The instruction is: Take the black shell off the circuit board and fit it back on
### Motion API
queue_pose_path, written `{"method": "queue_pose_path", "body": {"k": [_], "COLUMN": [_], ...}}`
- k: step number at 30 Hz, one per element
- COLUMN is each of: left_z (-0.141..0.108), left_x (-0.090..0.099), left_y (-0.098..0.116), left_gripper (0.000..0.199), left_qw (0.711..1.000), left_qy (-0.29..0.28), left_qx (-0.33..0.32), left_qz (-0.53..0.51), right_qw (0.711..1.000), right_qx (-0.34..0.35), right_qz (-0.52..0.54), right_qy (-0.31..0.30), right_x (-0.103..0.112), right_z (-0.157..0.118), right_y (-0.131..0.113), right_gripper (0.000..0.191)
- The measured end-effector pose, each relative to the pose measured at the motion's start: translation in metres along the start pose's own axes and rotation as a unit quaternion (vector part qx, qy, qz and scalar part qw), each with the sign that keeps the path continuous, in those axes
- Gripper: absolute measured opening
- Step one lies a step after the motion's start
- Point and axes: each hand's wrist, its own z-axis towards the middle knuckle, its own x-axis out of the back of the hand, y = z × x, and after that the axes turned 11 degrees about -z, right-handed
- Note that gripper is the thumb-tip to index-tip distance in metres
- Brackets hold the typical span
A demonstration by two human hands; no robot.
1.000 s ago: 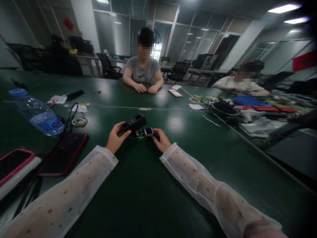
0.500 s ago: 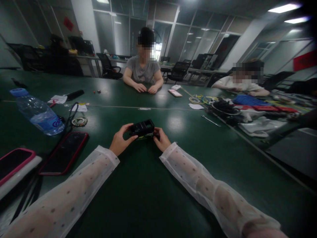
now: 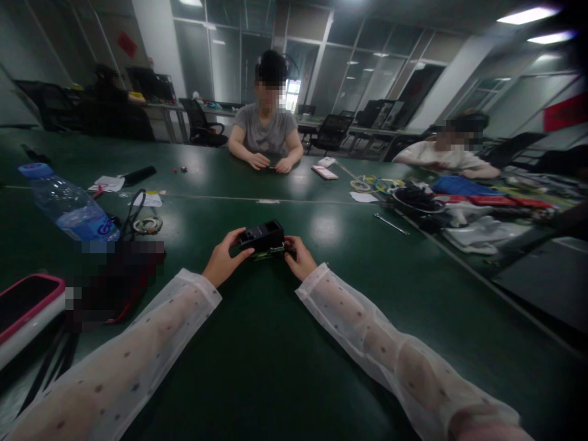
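Above the green table (image 3: pixel 275 343) in the middle of the head view is a black plastic housing (image 3: pixel 263 234) with a rectangular opening at its right end. My left hand (image 3: pixel 225 257) grips its left end between thumb and fingers. Beneath the housing a green circuit board (image 3: pixel 269 252) shows at the lower edge. My right hand (image 3: pixel 299 258) is closed at the right side of the board, fingers pinched on a small dark part that is too small to name.
At the left are a water bottle (image 3: pixel 73 205), a bracelet (image 3: pixel 147 225) and a pink-edged phone (image 3: pixel 30 303). A wrench (image 3: pixel 391 224), coiled cables (image 3: pixel 367 184) and a heap with plastic bags (image 3: pixel 487 236) lie right. A person (image 3: pixel 265 131) sits opposite.
The black housing has tilted and shifted slightly left, and a little more of the green board shows below it. Both hands are almost in the same place.
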Motion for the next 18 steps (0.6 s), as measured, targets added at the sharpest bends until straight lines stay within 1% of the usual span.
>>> {"method": "queue_pose_path", "body": {"k": [9,12,15,16,18], "left_z": [-0.003,-0.005,-0.007,-0.008,-0.008], "left_x": [0.001,0.000,-0.001,-0.002,-0.002], "left_y": [0.004,0.008,0.011,0.011,0.010], "left_gripper": [0.056,0.056,0.058,0.058,0.058], "left_qw": [0.998,0.992,0.978,0.975,0.973], "left_qy": [-0.034,-0.046,-0.073,-0.081,-0.092], "left_qx": [-0.010,-0.043,-0.086,-0.088,-0.071], "left_qz": [0.052,0.108,0.173,0.187,0.201], "right_qw": [1.000,1.000,1.000,1.000,1.000], "right_qx": [-0.011,-0.016,-0.014,-0.013,-0.014], "right_qz": [-0.006,-0.017,-0.022,-0.018,-0.012], "right_qy": [0.002,-0.001,0.000,0.001,0.006], "right_x": [0.002,0.003,0.003,0.003,0.001], "right_z": [0.000,0.000,0.000,0.000,0.000], "right_y": [-0.005,-0.006,-0.004,-0.003,0.000], "right_gripper": [0.044,0.045,0.048,0.050,0.053]}}
